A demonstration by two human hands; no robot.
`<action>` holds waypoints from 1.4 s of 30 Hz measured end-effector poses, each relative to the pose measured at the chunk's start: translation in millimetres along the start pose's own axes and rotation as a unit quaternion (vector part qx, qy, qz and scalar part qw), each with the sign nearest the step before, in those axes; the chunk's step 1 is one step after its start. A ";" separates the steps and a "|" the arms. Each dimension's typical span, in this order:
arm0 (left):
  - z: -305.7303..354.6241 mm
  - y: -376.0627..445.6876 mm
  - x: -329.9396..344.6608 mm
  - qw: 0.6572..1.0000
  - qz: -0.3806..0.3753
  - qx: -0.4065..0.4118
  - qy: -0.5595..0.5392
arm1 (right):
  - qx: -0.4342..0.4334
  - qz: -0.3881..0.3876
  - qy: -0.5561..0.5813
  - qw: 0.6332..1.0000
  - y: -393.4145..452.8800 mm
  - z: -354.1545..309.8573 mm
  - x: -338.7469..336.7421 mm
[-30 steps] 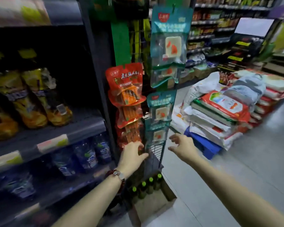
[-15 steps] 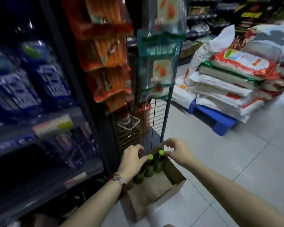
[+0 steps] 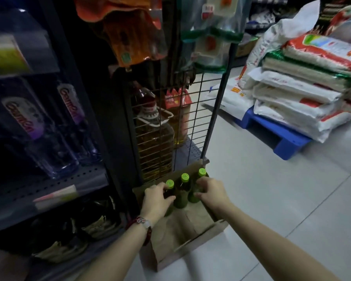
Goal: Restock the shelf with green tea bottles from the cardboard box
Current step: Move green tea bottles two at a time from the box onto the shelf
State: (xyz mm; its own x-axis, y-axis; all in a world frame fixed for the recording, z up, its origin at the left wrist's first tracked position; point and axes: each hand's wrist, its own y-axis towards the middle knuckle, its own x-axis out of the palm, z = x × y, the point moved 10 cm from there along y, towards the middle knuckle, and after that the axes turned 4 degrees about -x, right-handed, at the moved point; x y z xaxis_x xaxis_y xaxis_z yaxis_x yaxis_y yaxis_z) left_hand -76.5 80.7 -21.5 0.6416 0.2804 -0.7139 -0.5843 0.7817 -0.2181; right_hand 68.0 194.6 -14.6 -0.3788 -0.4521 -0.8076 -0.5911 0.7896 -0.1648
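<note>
Cardboard is framing the work now: the open cardboard box is sitting on the tiled floor just beside the foot of the wire display rack, and three green tea bottles with bright green caps are standing in a row along its far edge. Half a second ago both hands were only pinching at the caps; since then they have dropped lower, and the person's view has leaned in closer over the box. The left hand is wrapping its fingers round the body of the bottle nearest the shelving, while the right hand is closing round the bottle at the other end of the row; the middle bottle is standing untouched between them. Both grips look like holds on the bottle bodies, though the far sides of the fingers are hidden. To my eye this is the moment of taking hold, with the lift out of the box not yet made. The dark shelf to the left, carrying clear water bottles, is close by, but which level is waiting for the tea I cannot tell. The near half of the box is showing bare cardboard, so few bottles seem left to move.
</note>
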 end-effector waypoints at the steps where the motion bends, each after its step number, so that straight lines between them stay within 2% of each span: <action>1: -4.4 5.6 5.4 1.000 0.002 -0.007 -0.001 | -0.004 -0.002 -0.002 1.000 7.0 2.4 4.6; 15: -34.0 72.1 61.5 0.996 0.058 -0.065 -0.005 | -0.040 0.002 0.059 0.997 86.3 30.1 58.8; 20: -40.0 77.9 59.1 0.994 0.095 -0.050 -0.031 | -0.055 0.016 0.088 0.994 102.2 30.3 71.5; 26: -45.4 77.6 58.0 0.988 0.126 -0.041 -0.076 | -0.049 0.053 0.178 0.981 96.2 35.6 75.6; 35: -33.6 57.9 46.3 0.985 0.133 -0.025 -0.110 | -0.061 0.063 0.198 0.976 71.7 31.6 57.5; 42: 26.5 21.7 -14.2 0.986 0.118 0.009 -0.121 | -0.055 0.098 0.183 0.977 32.0 -9.1 -10.7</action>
State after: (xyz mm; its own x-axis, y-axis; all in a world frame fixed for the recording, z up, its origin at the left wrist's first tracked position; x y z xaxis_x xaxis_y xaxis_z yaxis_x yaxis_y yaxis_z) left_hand -85.0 108.4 1.5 0.5902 0.5782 -0.5633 -0.7239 0.6879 -0.0524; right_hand 46.6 220.9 -6.0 -0.7093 -0.4311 -0.5577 -0.5474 0.8354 0.0505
